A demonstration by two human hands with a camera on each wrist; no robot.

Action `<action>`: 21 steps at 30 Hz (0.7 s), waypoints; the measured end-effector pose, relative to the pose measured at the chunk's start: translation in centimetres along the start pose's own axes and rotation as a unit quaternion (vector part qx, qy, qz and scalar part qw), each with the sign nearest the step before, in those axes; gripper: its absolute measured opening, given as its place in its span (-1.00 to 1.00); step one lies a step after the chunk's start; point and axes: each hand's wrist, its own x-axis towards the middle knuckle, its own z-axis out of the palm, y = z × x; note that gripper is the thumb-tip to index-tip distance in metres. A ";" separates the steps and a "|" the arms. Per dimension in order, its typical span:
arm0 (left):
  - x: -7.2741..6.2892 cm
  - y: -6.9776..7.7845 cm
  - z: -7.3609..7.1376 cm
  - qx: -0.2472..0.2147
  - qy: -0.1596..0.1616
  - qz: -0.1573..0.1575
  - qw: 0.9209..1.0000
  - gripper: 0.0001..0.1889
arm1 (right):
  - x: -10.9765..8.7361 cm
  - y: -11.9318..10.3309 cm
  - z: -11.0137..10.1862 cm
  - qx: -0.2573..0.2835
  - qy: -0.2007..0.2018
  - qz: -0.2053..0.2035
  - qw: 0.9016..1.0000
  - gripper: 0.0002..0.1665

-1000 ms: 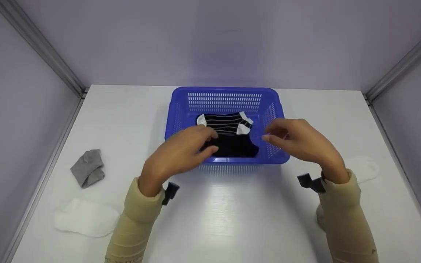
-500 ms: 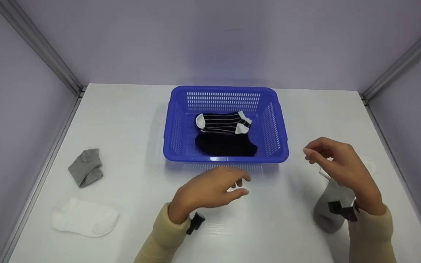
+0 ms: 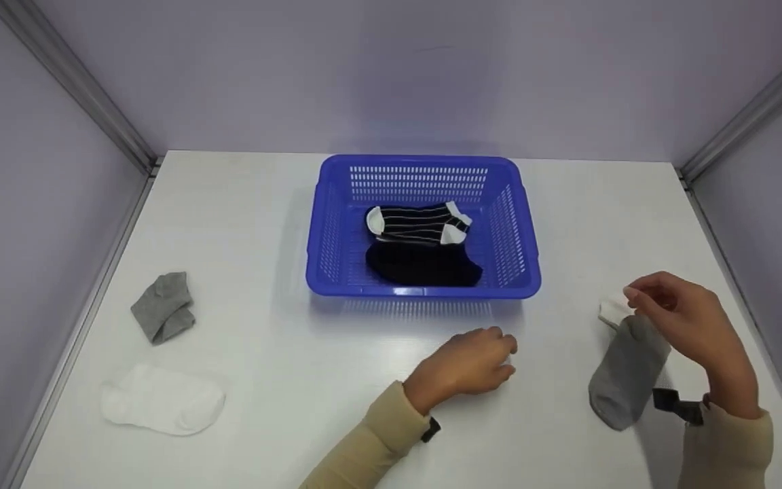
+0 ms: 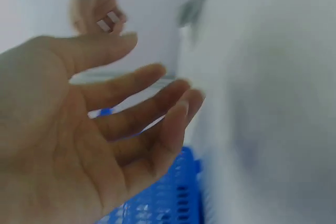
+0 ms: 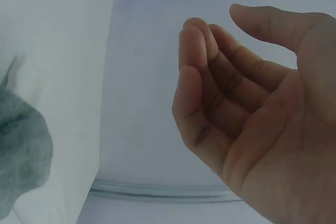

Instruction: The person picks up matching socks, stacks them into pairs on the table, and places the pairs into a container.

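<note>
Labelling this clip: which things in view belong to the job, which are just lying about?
Likely in the job:
right hand, left hand, both empty
right-side grey sock
white cloth near it, partly hidden
blue basket and the dark socks inside

Seemingly just lying about, though they could belong too:
crumpled grey sock
left-side white sock

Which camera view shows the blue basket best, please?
The head view: the blue basket shows its whole rim, with nothing in front. The left wrist view shows only part, behind the left hand; the right wrist view catches just a small piece at the top edge.
</note>
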 end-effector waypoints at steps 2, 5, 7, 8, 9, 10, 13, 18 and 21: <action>1.0 0.8 1.3 0.061 0.018 -0.007 0.998 -0.76 | -0.2 1.1 -0.1 -0.009 0.002 0.019 1.000 -0.73; 2.5 1.8 2.6 0.102 0.039 -0.007 0.994 -0.80 | -0.6 2.8 -0.3 -0.026 0.001 0.045 0.999 -0.67; 3.5 2.6 3.2 0.087 0.045 -0.005 0.995 -0.80 | -0.8 4.0 -0.3 -0.040 -0.006 0.064 0.997 -0.61; 4.0 3.0 3.5 0.079 0.046 -0.006 0.996 -0.78 | -0.9 4.5 -0.3 -0.048 -0.011 0.075 0.996 -0.57; 4.4 3.5 3.8 0.069 0.044 -0.007 0.997 -0.77 | -0.9 5.0 -0.3 -0.056 -0.018 0.087 0.994 -0.54; 4.8 4.0 4.1 0.059 0.041 -0.009 0.997 -0.76 | -1.0 5.6 -0.3 -0.059 -0.031 0.102 0.993 -0.49; 5.6 5.7 5.0 0.056 0.029 -0.019 0.998 -0.71 | -1.2 6.9 0.0 -0.063 -0.074 0.142 0.985 -0.33; 6.2 8.5 6.8 0.099 0.050 -0.063 0.992 -0.55 | -1.3 8.1 1.0 -0.048 -0.129 0.177 0.974 -0.16; 7.0 9.9 7.5 0.120 0.070 -0.100 0.985 -0.41 | -1.1 8.4 1.4 -0.050 -0.139 0.180 0.973 -0.15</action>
